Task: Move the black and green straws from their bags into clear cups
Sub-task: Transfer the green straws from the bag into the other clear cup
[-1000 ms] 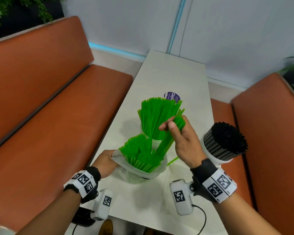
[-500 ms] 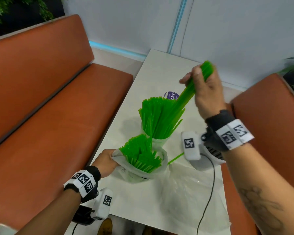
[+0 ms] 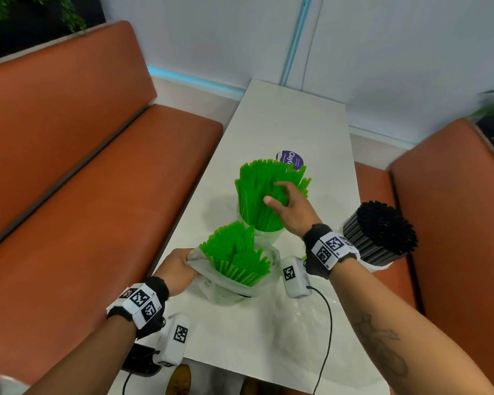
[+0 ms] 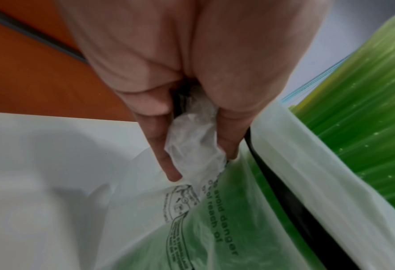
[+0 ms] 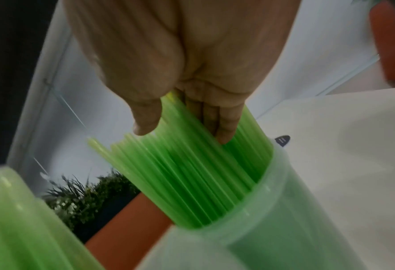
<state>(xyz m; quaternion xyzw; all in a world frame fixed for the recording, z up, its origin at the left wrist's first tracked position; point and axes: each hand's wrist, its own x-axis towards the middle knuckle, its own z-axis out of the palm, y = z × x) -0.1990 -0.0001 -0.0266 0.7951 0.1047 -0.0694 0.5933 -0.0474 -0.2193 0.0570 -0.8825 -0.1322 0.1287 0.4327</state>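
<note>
Two orange booth seats [image 3: 69, 181] flank a long white counter [image 3: 285, 115] that runs away from the person toward the wall. On it stand three bundles of straws, all with their long axes near upright and fanning outward at the top. The green straws in the clear cup [image 3: 268, 192] sit mid-counter, leaning a little to the right. The green straws in the bag [image 3: 234, 252] stand just nearer, mouth of the bag [image 3: 211, 277] upward. The black straws [image 3: 382, 229] fill a second cup at the counter's right edge, tilted right. A flat empty clear bag [image 3: 297, 323] lies on the near counter.

The right hand [image 3: 288, 206] reaches over the cup's green straws, fingers [image 5: 224, 127] and thumb loosely around some upper ends. The left hand [image 3: 177, 269] has its grip pinched on the bag's rim at its left side.

A purple sticker [image 3: 290, 159] shows behind the cup.
</note>
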